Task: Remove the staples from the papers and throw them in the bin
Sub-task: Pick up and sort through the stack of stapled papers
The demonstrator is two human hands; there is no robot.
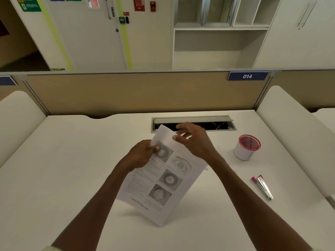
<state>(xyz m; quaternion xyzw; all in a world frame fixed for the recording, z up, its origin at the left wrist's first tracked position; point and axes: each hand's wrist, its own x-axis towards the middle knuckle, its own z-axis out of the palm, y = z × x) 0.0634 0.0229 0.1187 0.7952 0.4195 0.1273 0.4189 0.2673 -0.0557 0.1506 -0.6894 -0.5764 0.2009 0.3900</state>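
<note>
Your left hand (143, 154) pinches the papers (163, 180) near their top edge, thumb on the printed page — the sheets are lifted and tilted above the white surface (72, 160). Your right hand (193, 140) pinches the top corner, fingers curled. Off to your right stands the small red-rimmed bin (246, 147), and nearer you lies the pink stapler (262, 186).

white desk (72, 160), tan partition (126, 91), open shelves (219, 38)

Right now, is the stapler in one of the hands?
No. The stapler lies on the desk, while the left hand and right hand hold the papers.
</note>
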